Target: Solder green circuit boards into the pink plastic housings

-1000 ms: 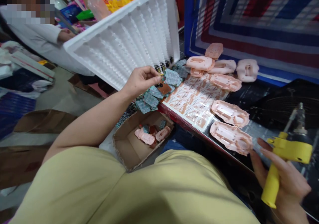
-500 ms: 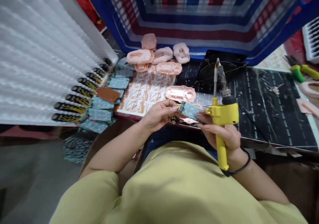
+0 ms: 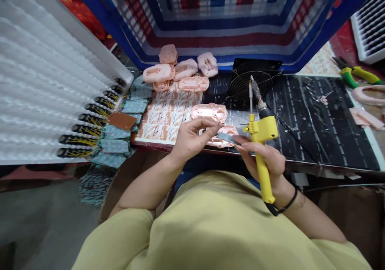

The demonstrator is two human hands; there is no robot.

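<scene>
Right hand [image 3: 266, 160]: clenched around yellow soldering gun [image 3: 261, 131], tip upward; fingertips also touch circuit board [image 3: 226, 138].
Left hand [image 3: 192, 136]: pinches the board's other end, over the table [image 3: 315, 117] edge.
Just beyond: 1 pink shell [image 3: 209, 112].
Far: fan [image 3: 240, 83].

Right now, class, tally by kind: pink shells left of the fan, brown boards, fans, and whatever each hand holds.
Pink moulded plastic shells: 8
Brown rectangular circuit board: 1
Black wire-guarded fan: 1
Yellow pistol-grip soldering gun, in right hand: 1
Small teal circuit board, in left hand: 1
Total: 12
</scene>
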